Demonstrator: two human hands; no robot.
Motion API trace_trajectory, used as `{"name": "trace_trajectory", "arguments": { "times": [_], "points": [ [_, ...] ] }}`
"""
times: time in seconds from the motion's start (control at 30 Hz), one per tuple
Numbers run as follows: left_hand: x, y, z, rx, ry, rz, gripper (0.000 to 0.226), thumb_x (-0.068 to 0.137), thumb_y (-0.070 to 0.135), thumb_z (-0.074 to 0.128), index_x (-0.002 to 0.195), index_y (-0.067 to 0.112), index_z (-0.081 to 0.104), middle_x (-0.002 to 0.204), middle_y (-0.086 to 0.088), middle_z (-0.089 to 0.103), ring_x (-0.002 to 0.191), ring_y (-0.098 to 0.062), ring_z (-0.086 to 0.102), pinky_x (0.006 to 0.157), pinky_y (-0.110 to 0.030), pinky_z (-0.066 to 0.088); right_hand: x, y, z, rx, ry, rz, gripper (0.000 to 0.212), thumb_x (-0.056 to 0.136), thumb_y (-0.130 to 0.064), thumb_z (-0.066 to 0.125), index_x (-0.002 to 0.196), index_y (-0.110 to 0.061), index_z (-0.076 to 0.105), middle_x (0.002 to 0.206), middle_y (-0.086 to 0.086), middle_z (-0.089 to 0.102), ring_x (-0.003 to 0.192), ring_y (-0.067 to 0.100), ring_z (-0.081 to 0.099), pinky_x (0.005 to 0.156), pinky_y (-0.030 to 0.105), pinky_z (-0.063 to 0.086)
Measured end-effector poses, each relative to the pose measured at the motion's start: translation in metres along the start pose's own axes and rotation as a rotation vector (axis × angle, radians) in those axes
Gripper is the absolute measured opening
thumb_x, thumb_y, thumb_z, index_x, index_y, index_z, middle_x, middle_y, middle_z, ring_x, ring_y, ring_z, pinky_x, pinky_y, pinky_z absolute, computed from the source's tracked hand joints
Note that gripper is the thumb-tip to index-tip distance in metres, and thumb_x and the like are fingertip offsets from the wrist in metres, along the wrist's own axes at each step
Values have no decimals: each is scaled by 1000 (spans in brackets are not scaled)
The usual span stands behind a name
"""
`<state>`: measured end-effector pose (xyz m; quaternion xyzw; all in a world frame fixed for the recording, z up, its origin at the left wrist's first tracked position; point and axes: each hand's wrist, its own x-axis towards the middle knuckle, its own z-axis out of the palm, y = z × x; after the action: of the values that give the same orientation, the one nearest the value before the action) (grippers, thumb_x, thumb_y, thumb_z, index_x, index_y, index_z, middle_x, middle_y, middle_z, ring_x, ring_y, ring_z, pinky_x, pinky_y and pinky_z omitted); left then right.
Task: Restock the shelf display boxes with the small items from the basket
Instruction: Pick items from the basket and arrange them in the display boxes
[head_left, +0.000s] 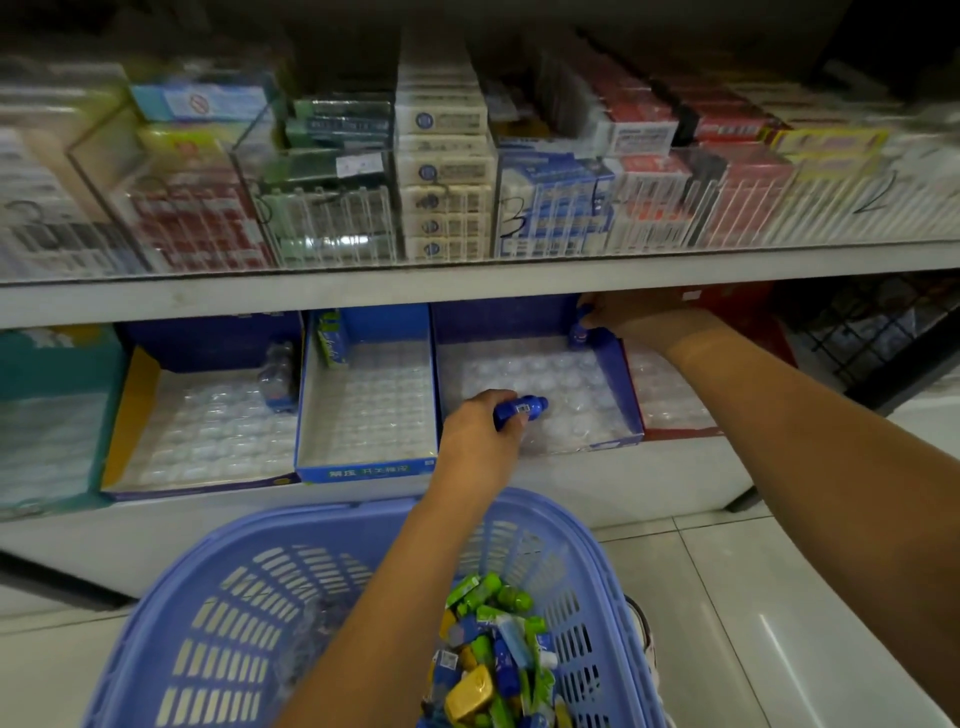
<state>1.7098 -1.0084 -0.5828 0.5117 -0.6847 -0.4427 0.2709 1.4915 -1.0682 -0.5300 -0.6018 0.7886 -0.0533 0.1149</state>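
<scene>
My left hand (480, 431) grips a small blue bottle (522, 407) over the front of a blue display box (621, 374) lined with a clear dimpled tray. My right hand (628, 314) reaches to the back right corner of the same box and pinches another small blue bottle (581, 332) standing there. Below, a blue-violet plastic basket (249, 587) holds several small green, blue and yellow items (493, 654). Left of that box is a second blue display box (366, 470) with one green pack (332, 338) at its back.
A yellow-edged display box (135, 395) at the left holds a clear bottle (278, 376). A red box (675, 431) stands at the right. The upper shelf (467, 283) carries clear bins of stacked packs. White floor tiles (779, 597) lie at the lower right.
</scene>
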Motion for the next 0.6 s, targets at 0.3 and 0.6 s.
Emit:
{"name": "trace_trajectory", "arguments": {
  "times": [0.3, 0.6],
  "points": [
    [-18, 21, -14, -385, 217, 168, 38, 80, -7, 67, 98, 26, 67, 99, 4, 68, 89, -11, 64, 78, -17, 51, -73, -42, -29, 635, -269, 60, 32, 89, -38, 60, 107, -11, 64, 93, 5, 71, 81, 19, 69, 71, 24, 57],
    [-31, 30, -11, -447, 169, 140, 29, 90, 15, 64, 119, 14, 64, 97, -1, 71, 86, -12, 69, 81, -24, 56, -97, -34, -27, 1040, -278, -147, 18, 72, -10, 76, 89, -15, 74, 92, 2, 75, 90, 11, 71, 71, 11, 53]
  ]
}}
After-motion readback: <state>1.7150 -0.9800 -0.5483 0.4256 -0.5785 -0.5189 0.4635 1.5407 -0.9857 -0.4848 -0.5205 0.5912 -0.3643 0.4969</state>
